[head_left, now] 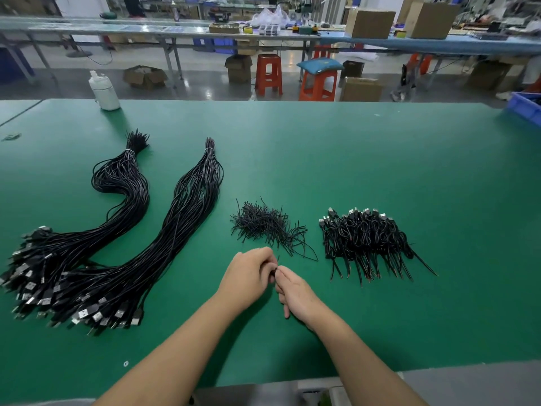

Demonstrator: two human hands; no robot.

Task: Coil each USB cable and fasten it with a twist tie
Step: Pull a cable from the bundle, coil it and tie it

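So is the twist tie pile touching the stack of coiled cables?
Apart. The head view shows bare green mat between the twist tie pile and the coiled cables.

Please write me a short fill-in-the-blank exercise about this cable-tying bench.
1. The pile of loose black twist ties lies between the long uncoiled black USB cable bundles and the heap of ____ cables.
2. The left hand and right hand meet over a ____ mat.
3. The white plastic bottle stands at the mat's far ____ corner.

Answers: coiled; green; left
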